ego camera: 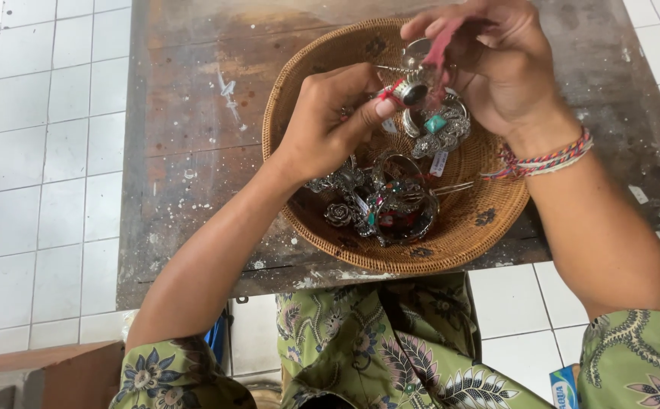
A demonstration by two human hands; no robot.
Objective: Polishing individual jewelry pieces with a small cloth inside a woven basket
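A silver ring [409, 92] is pinched by the left hand [328, 125]; jewellery [440, 129] is gripped by the right hand [496, 64], basket [474, 220] at 6 o'clock.

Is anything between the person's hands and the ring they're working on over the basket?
Nothing visible. The left hand pinches the ring directly, and the right hand is at it from above. Both are over the woven basket, above the jewellery pile.

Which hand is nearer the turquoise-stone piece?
Right. The right hand is directly above the turquoise-stone piece, close to it; the left hand is off to its left, pinching a ring.
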